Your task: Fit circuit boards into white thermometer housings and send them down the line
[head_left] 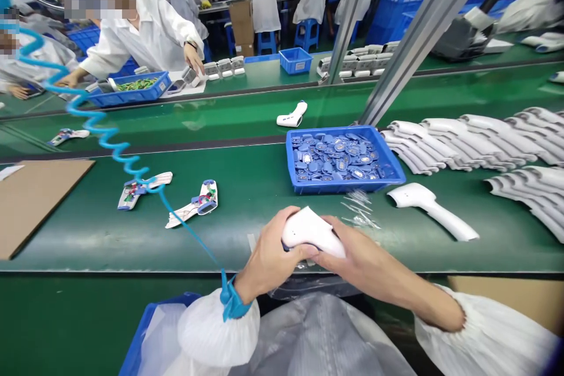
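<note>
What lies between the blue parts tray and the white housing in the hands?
In the head view, clear plastic scraps lie on the green conveyor belt between the blue tray and the white housing.

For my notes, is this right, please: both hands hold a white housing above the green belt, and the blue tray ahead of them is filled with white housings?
Not quite: the head view shows the blue tray filled with small blue parts. The left hand and right hand hold the white housing above the green belt.
</note>
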Available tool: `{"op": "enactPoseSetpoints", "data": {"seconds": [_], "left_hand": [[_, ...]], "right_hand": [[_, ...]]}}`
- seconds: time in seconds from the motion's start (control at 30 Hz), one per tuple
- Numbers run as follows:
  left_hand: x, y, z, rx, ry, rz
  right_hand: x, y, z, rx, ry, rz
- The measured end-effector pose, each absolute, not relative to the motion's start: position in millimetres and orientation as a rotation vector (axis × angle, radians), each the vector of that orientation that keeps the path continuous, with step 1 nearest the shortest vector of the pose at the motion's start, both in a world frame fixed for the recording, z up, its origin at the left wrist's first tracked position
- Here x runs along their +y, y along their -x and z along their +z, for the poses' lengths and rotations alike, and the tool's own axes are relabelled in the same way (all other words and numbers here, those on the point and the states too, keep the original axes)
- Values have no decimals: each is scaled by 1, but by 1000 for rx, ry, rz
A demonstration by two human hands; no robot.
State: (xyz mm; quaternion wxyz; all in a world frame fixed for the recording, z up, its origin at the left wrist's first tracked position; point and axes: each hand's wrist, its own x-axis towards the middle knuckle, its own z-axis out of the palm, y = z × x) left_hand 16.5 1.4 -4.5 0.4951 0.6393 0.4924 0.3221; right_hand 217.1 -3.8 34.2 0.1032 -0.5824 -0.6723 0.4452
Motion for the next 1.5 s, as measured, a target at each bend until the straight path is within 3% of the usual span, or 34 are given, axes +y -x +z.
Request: {"op": "enactPoseSetpoints", "data": {"seconds": [0.23,0.53,0.9,1.03,1.27,1.37,1.5], "left_hand": [[-14,-18,-28,1253,-1807,969],[1,-2,-11,1173,-1653,626],[8,-9,3,1163,-1801,676],[8,-7,0,1160,-1809,656],[2,-20,-2,1396,-2047,580],[3,-22,1,1244,-1980,599],[7,-23,6,1320,-2152,434]], "right_hand": [[-10,-211,37,-1782,1731,1432],[-10,-218,28,-1880,1390,1302],[27,-148,14,-1674,1519,347],[24,-147,14,-1779,1530,378],[25,-148,21,-1877,1361,108],[23,-149,21,-1881,1364,42],[24,-149,19,-1877,1295,16]]}}
